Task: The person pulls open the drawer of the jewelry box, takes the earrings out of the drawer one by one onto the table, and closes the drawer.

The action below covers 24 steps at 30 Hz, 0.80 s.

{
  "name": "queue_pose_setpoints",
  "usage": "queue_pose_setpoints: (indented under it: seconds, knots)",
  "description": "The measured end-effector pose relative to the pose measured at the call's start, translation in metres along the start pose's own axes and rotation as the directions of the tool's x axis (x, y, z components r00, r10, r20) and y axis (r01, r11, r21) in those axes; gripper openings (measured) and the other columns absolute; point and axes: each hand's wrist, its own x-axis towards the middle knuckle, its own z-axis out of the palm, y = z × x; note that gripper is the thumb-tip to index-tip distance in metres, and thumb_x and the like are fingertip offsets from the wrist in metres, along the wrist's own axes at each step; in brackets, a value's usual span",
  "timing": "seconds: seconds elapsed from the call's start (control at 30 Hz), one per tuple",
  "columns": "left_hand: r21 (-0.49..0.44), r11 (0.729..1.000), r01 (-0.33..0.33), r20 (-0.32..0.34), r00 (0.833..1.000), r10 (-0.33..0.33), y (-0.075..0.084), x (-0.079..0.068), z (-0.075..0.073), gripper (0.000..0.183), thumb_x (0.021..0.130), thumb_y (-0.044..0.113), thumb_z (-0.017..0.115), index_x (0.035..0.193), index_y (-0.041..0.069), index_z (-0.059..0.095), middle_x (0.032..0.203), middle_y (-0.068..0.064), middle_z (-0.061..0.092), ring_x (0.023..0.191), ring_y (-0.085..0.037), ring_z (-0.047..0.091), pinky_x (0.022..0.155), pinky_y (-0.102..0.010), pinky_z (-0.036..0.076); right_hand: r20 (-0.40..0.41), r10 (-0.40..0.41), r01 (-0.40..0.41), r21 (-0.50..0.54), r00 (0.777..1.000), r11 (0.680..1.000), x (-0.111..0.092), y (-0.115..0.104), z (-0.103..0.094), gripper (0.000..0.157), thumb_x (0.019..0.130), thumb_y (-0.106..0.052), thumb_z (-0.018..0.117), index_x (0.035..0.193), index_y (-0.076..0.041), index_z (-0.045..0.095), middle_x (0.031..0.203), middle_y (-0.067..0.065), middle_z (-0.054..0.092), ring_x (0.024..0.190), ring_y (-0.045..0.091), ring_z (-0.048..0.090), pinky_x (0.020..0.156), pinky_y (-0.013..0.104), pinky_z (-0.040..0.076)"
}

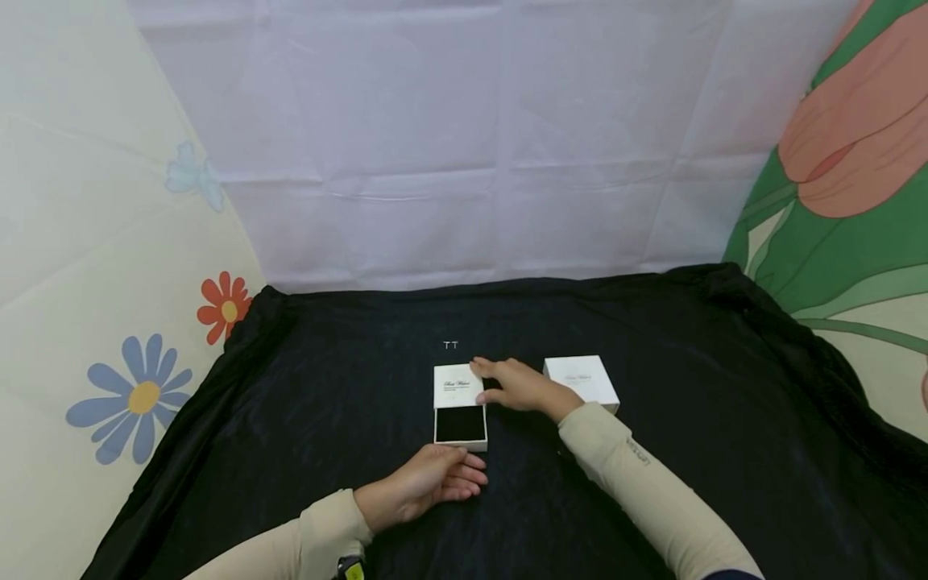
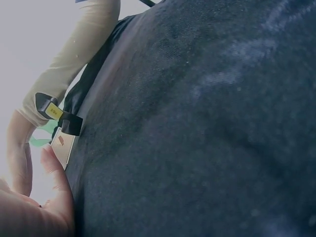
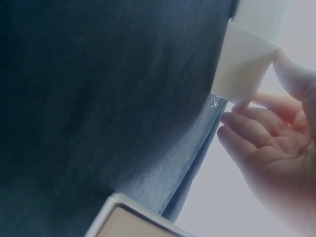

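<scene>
A white slide-out box (image 1: 455, 385) with dark print lies on the black cloth. Its tray (image 1: 461, 425), lined in black, sticks out toward me from the sleeve. My right hand (image 1: 518, 385) grips the sleeve by its right end, thumb on the near side and index finger at the far corner; the right wrist view shows the hand (image 3: 276, 133) around one end of the box (image 3: 244, 64). At the tray's front edge is my left hand (image 1: 435, 482), thumb against it and the other fingers extended below. A second white printed box (image 1: 580, 380) lies beside my right wrist.
Two tiny white T-shaped marks or pieces (image 1: 450, 345) show on the black cloth (image 1: 348, 362) beyond the slide-out box. A pale sheet (image 1: 464, 161) hangs behind the cloth's far edge. Flower-printed walls stand at both sides.
</scene>
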Motion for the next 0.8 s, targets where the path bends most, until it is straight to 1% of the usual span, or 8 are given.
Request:
queue_pose_setpoints:
  seconds: [0.23,0.6,0.8]
  knots:
    - [-0.012,1.000,-0.004,-0.002,1.000,0.004,0.0005,0.0020,0.0008,0.035,0.104,0.019,0.037,0.110,-0.002,0.063,0.085,-0.004,0.070,0.069,-0.005,0.066,0.065,-0.019,0.054,0.010,0.017,-0.018,0.008,1.000,1.000,0.0004,0.0012,0.0003,0.061,0.093,-0.023,0.063,0.142,0.003,0.039,0.148,0.022,0.036,0.132,0.034,0.041,0.106,0.046,0.037]
    - [-0.031,0.999,-0.034,-0.013,0.999,0.034,0.0003,0.0039,0.0048,0.035,0.105,0.019,0.037,0.110,-0.004,0.062,0.085,-0.003,0.069,0.073,-0.006,0.066,0.067,-0.020,0.054,0.007,0.015,-0.015,0.004,1.000,1.000,0.0004,0.0010,0.0006,0.061,0.093,-0.023,0.063,0.142,0.003,0.039,0.148,0.022,0.036,0.132,0.034,0.041,0.107,0.046,0.037]
    - [-0.057,0.998,-0.024,-0.025,0.999,0.023,0.0014,0.0043,0.0053,0.035,0.105,0.019,0.036,0.112,-0.004,0.061,0.086,-0.003,0.069,0.073,-0.007,0.066,0.068,-0.021,0.055,0.020,0.020,-0.020,0.003,1.000,1.000,0.0006,0.0002,0.0000,0.061,0.093,-0.024,0.062,0.143,0.003,0.038,0.149,0.021,0.035,0.134,0.033,0.040,0.107,0.046,0.035]
